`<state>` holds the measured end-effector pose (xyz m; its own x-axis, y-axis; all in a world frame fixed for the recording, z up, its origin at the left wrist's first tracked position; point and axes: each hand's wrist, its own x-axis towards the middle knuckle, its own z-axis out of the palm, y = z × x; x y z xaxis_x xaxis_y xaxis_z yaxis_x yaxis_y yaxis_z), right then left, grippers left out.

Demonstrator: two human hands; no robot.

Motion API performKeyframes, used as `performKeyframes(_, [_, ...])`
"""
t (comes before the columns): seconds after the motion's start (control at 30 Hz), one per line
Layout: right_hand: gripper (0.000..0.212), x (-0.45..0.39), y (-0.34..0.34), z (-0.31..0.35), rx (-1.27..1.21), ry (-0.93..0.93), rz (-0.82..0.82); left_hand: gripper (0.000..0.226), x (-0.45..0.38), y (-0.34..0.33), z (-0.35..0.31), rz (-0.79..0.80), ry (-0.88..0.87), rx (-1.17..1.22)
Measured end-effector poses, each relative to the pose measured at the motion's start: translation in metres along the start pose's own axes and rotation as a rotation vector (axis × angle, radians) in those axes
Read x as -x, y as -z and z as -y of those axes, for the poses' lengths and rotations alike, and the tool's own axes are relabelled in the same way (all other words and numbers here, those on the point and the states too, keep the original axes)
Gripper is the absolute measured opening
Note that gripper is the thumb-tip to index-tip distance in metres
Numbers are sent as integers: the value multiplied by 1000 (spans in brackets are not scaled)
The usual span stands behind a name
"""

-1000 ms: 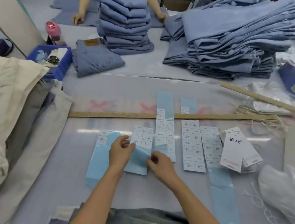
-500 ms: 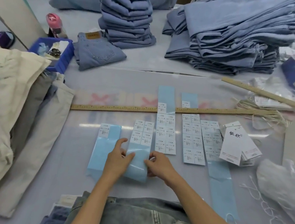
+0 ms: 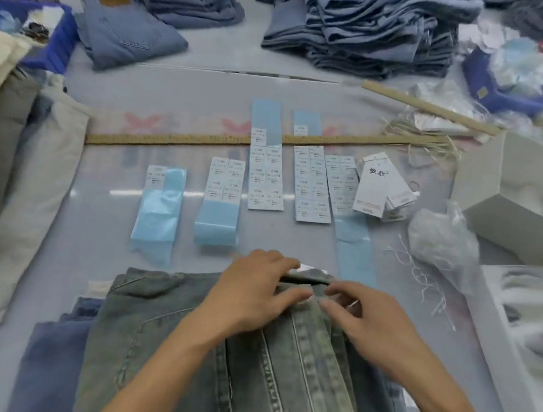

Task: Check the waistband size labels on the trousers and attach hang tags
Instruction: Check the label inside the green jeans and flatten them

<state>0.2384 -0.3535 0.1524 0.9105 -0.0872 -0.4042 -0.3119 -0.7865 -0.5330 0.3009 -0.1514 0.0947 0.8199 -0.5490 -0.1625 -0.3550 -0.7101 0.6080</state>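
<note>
At six o'clock on the table (image 3: 306,90) lie the grey jeans (image 3: 185,346). The left hand (image 3: 252,293) pinches their waistband (image 3: 306,276) (a white label (image 3: 312,269) peeks behind it); the right hand (image 3: 371,323) rests beside it, fingers loosely bent. Hang tags (image 3: 375,190) sit at two o'clock.

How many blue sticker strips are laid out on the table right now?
5: far-left strip, next strip, tall middle strip, fourth strip, long right strip. More may hide under the jeans.
</note>
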Motion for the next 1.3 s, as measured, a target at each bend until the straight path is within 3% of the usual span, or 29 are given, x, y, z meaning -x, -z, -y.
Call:
performKeyframes(0.1, [30,55,-20,-14,-142,-9,-75,43,16,-19,-21,-50,1,44])
performKeyframes(0.33, [43,100,-36,-26,-617,-15,-105,29,55,14,-34,-526,-64,684])
performKeyframes(0.4, [42,103,-34,-25,-625,-1,-124,42,64,26,-35,-457,-22,678])
performKeyframes(0.5, [37,106,-33,-20,-581,51,-95,51,66,35,-36,-104,50,113])
performKeyframes(0.57, [34,107,-33,-17,-553,90,-83,70,65,37,-47,54,-12,-113])
performKeyframes(0.63, [37,108,-33,-16,-540,99,-61,84,67,38,-56,59,-69,-166])
performKeyframes(0.7, [44,109,-31,-17,-496,90,-3,89,77,47,-62,76,-2,-172])
performKeyframes(0.8, [51,108,-27,-16,-485,113,66,76,100,64,-65,186,87,-307])
performKeyframes(0.93, [42,109,-33,-4,-783,115,48,93,128,65,-74,300,139,-402])
performKeyframes(1.03, [41,112,-43,6,-998,118,45,97,133,54,-83,302,155,-355])
performKeyframes(1.17, [46,116,-47,14,-1048,136,13,97,138,34,-83,307,144,-161])
performKeyframes(1.3, [50,119,-46,18,-995,214,64,87,151,19,-80,25,296,21])
